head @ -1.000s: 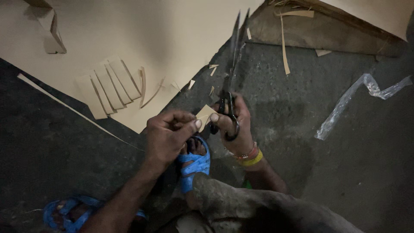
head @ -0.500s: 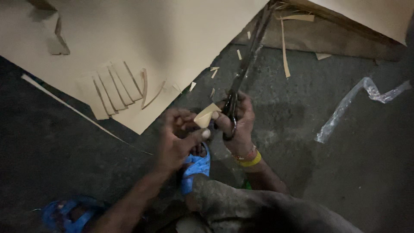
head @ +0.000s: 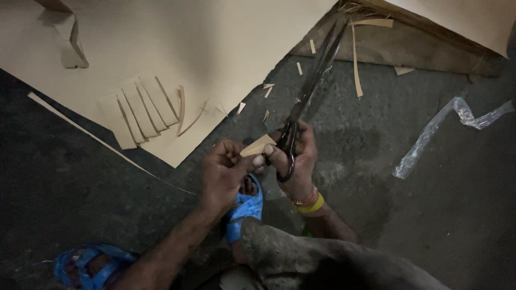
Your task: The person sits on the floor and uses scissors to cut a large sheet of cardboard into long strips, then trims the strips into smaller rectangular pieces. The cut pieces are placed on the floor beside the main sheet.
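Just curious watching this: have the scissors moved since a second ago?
Yes. The scissors have tipped to the right: their tips now point at the long cardboard strip near the top, away from the big cardboard sheet.

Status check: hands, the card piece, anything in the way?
Left hand pinches card piece. Right hand grips scissors, blades pointing away. Scraps and plastic strip on floor, apart from hands.

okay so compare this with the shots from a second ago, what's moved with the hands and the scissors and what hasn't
The scissors in the right hand have tipped from near upright to leaning right, their blades blurred. The left hand has shifted slightly right and pinches the small cardboard piece closer to the scissor handles. Unchanged: both grips, the big slit cardboard sheet, the plastic strip and the blue sandals.
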